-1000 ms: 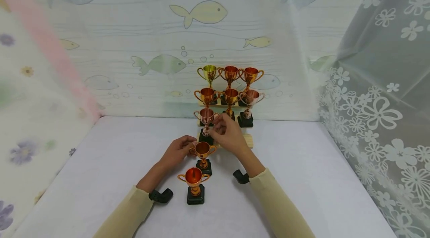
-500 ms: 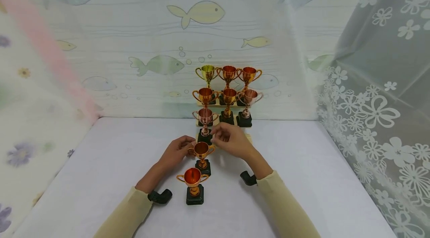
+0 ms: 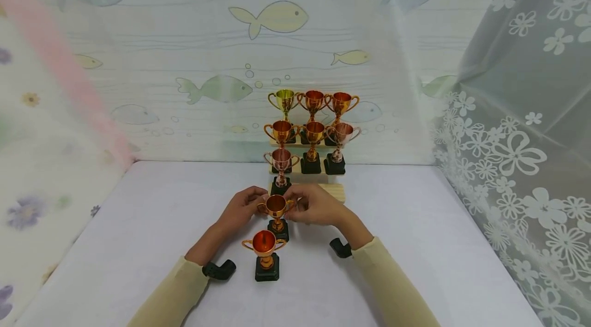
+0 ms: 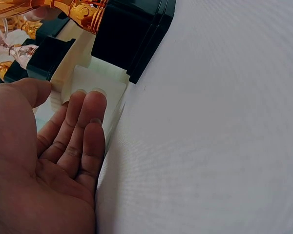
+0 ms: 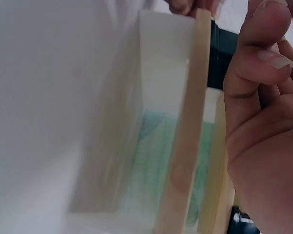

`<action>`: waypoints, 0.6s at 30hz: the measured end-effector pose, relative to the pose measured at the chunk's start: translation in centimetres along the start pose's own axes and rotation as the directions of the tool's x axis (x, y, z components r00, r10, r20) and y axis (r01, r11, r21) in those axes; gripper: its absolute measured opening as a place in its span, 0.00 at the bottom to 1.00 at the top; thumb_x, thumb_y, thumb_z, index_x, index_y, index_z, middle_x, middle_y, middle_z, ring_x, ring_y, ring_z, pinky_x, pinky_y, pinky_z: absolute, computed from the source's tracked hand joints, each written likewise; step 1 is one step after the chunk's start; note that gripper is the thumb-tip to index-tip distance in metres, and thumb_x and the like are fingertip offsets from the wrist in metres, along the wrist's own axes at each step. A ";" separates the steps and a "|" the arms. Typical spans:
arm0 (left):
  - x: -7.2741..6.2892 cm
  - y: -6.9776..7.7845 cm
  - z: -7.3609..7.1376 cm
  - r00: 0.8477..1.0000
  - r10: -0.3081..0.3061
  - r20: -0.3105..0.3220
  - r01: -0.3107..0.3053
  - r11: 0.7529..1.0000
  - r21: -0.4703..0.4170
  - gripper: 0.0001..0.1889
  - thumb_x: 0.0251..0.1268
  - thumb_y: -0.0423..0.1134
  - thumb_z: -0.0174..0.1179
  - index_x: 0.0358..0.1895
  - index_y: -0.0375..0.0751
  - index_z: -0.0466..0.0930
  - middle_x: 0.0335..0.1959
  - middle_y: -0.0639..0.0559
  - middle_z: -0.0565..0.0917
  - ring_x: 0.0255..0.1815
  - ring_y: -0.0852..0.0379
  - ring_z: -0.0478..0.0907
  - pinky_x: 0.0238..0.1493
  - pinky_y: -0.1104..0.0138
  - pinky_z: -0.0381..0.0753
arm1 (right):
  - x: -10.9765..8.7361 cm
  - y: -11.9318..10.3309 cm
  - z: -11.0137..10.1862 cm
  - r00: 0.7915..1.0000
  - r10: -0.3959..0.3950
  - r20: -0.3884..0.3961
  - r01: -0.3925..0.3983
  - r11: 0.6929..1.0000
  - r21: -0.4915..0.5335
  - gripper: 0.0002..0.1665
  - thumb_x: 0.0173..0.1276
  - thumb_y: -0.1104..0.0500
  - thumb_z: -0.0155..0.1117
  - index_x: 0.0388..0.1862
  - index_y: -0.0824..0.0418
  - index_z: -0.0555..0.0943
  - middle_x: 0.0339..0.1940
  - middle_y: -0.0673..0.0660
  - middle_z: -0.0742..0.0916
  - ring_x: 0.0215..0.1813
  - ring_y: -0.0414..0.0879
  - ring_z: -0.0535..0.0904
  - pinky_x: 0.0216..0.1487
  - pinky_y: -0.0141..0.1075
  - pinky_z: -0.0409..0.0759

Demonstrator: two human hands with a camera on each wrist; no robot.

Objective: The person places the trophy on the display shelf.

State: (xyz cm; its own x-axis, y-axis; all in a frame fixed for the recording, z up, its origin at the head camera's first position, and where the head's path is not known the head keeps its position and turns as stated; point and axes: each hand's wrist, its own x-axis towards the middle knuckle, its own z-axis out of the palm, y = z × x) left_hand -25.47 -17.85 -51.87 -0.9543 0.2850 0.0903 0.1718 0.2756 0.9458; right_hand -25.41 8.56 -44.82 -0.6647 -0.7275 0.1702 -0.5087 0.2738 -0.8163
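An orange-gold trophy point(image 3: 275, 205) on a black base stands on the table before a tiered wooden stand point(image 3: 334, 192). My right hand point(image 3: 318, 205) is at this trophy's right side, thumb and forefinger curved about its handle; whether they touch it is unclear. Left of it, my left hand point(image 3: 244, 209) has its fingers extended along the stand's side and its thumb at the step's end point(image 4: 58, 80). A pink trophy point(image 3: 281, 160) stands upright on the lowest step's left end, its base point(image 5: 222, 53) visible in the right wrist view. Nearest me stands another orange trophy point(image 3: 264, 243).
On the upper steps stand several trophies, among them a yellow one point(image 3: 283, 98) and a pink one point(image 3: 342, 134) at right. White cloth point(image 3: 392, 275) covers the table. A fish-patterned curtain point(image 3: 184, 50) hangs behind. Both wrists carry black devices point(image 3: 219, 269).
My right hand has let go of the pink trophy on the lowest step and come down and towards me to the nearer orange trophy. The left hand has hardly moved.
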 end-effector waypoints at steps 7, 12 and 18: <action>0.0 0.0 0.0 1.000 -0.002 -0.008 0.002 1.000 0.030 0.16 0.85 0.41 0.56 0.63 0.34 0.79 0.51 0.43 0.88 0.42 0.54 0.87 0.47 0.64 0.86 | 0.2 -0.2 1.1 0.999 -0.023 0.043 0.023 1.000 0.002 0.16 0.67 0.60 0.79 0.51 0.56 0.85 0.36 0.48 0.89 0.20 0.42 0.79 0.24 0.36 0.80; 0.0 -0.1 0.0 1.000 0.004 -0.014 -0.003 0.999 0.044 0.16 0.84 0.42 0.57 0.63 0.35 0.79 0.50 0.44 0.88 0.41 0.55 0.87 0.46 0.66 0.85 | 0.5 -0.1 1.8 0.999 -0.016 0.032 0.018 0.998 -0.059 0.17 0.68 0.59 0.79 0.54 0.56 0.86 0.36 0.47 0.89 0.26 0.39 0.81 0.30 0.34 0.82; 0.2 -0.3 -0.1 1.000 0.017 -0.008 -0.016 0.998 0.053 0.17 0.85 0.43 0.56 0.63 0.35 0.79 0.48 0.44 0.88 0.40 0.56 0.87 0.46 0.66 0.85 | 0.8 0.1 2.5 0.999 0.008 0.036 -0.006 0.998 -0.064 0.19 0.69 0.60 0.78 0.57 0.58 0.87 0.42 0.47 0.91 0.36 0.38 0.83 0.40 0.33 0.82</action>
State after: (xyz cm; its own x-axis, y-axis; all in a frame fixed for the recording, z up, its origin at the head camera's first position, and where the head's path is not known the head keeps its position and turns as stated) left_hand -25.69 -17.96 -52.11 -0.9532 0.2820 0.1089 0.2003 0.3194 0.9262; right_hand -24.60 6.48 -46.10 -0.6485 -0.7476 0.1432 -0.5386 0.3177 -0.7804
